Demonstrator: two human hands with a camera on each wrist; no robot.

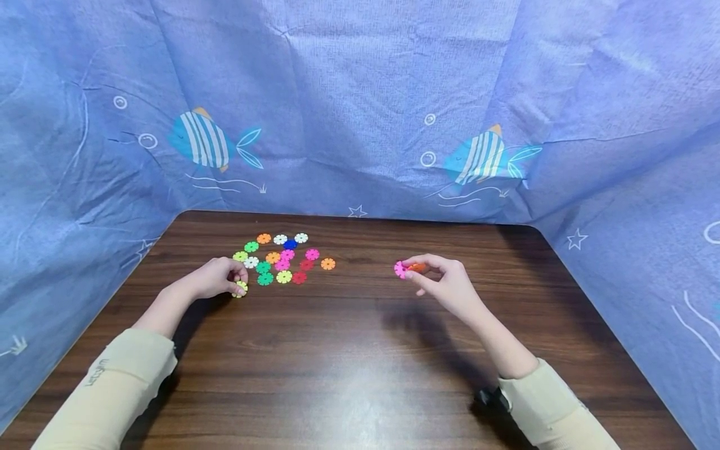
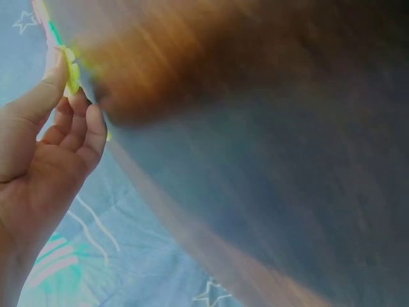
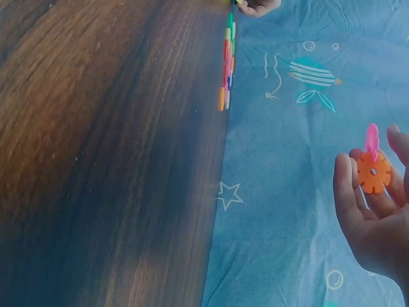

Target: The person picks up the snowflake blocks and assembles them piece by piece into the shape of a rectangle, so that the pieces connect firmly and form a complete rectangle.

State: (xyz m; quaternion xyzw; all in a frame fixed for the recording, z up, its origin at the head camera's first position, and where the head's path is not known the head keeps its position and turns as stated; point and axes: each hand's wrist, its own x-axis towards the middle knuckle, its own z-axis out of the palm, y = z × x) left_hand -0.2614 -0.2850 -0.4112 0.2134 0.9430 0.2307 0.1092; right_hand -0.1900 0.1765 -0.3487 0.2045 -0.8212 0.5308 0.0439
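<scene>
My left hand is at the left end of a spread of notched plastic discs and pinches a yellow-green disc between thumb and fingers. In the head view this yellow disc is at the tabletop, partly covered by the fingertips. My right hand is held above the table right of centre. Its fingers hold an orange notched disc with a pink disc joined to its edge, the pink one turned nearly edge-on in the right wrist view.
Loose discs in several colours lie close together on the brown table, among them a blue disc, a red disc and, at the right end, an orange disc. A blue fish-print cloth hangs behind and beside the table.
</scene>
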